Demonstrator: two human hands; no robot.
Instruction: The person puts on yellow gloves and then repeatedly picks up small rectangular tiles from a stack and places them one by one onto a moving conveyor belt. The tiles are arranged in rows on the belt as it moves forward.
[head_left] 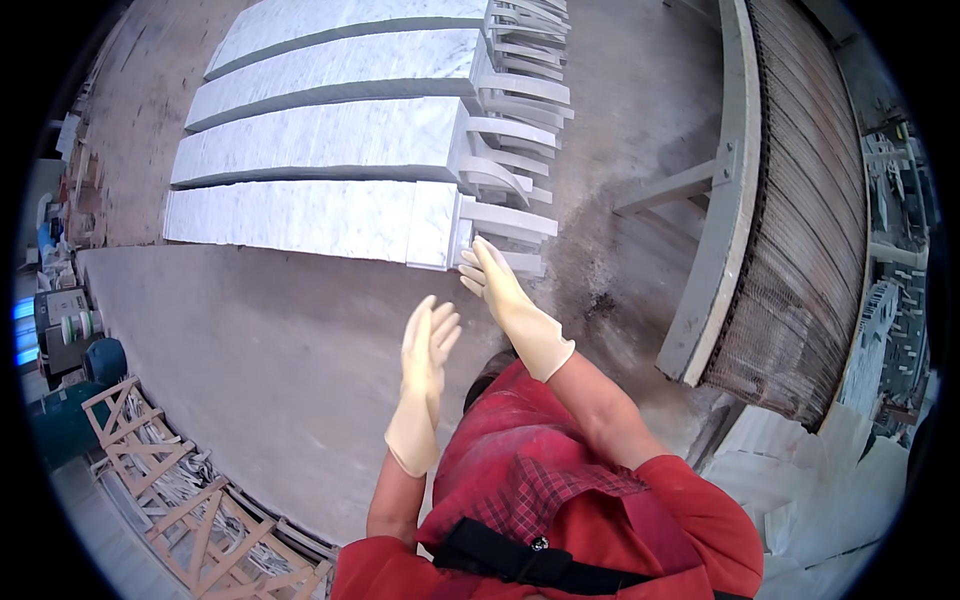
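Head view is showing the right hand [500, 285] reaching, fingers flat and open, to the near end of the nearest marble slab [310, 215] on the floor [260, 340]. Left hand [428, 345] is hovering open, holding nothing. Both palms should probably be seating squarely before pressing.

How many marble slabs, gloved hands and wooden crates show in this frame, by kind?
White marble slabs: 4
Cream-gloved hands, left hand and right hand: 2
Wooden crate: 1
Total: 7
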